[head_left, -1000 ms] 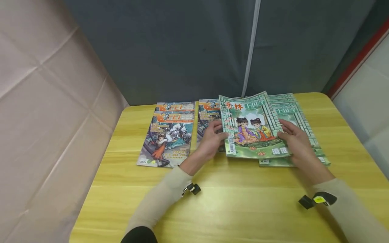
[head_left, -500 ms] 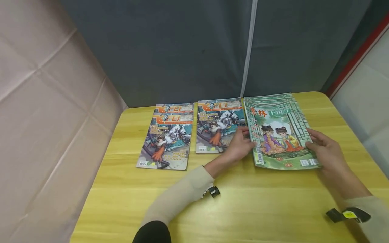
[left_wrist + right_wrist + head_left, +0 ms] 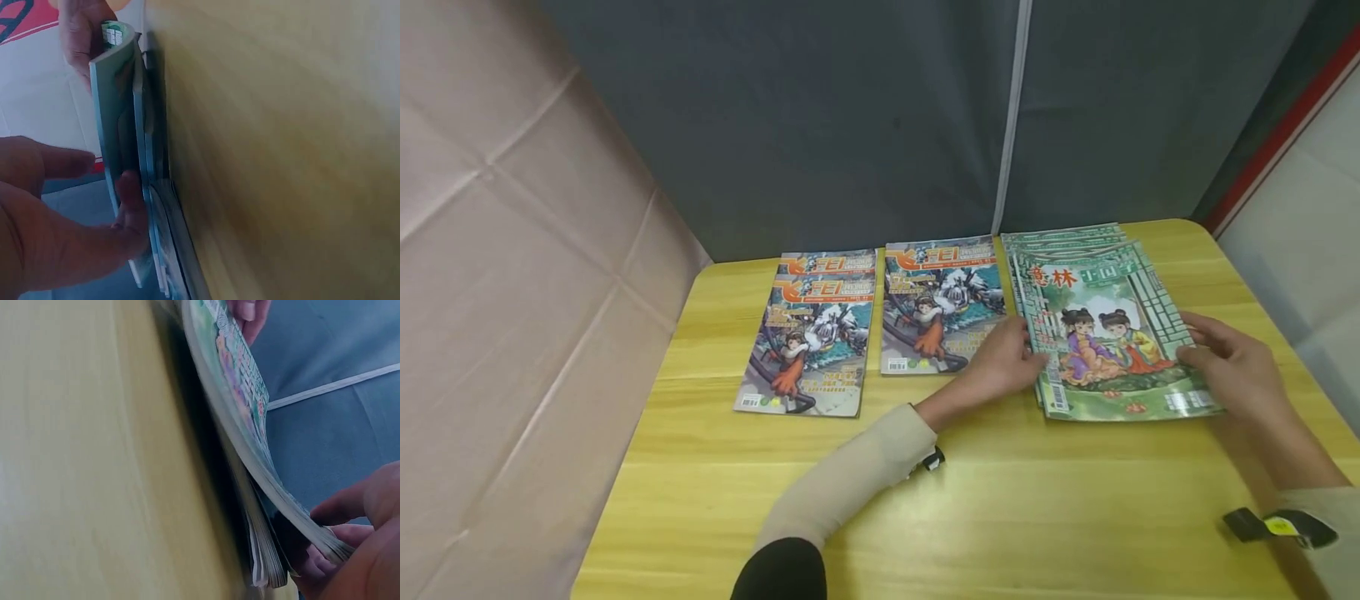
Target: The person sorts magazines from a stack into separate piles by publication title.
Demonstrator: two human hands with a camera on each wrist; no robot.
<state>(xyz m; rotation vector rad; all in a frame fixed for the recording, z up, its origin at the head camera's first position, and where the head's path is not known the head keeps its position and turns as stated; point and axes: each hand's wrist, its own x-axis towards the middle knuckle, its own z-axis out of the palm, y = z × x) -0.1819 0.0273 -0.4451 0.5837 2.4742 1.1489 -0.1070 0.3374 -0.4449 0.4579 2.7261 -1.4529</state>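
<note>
Step in hand looks like settling green magazine (image 3: 1120, 333) onto stack of matching magazines (image 3: 1060, 238), right side of table (image 3: 1037, 500); green magazine bowed, offset toward near right. Done well: even support both sides, edges matched before lowering, no creasing. Right hand (image 3: 1236, 367) pinches right edge, thumb on cover, fingers beneath. Left hand (image 3: 1000, 360) curls loosely round left edge, fingers tucked under; cannot tell whether thumb presses. Left sleeve (image 3: 850, 482) angles toward far right; right sleeve (image 3: 1341, 567) enters near right.

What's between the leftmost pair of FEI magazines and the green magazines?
The head view shows another FEI magazine there, with the left hand overlapping its lower right corner beside the green magazines.
</note>
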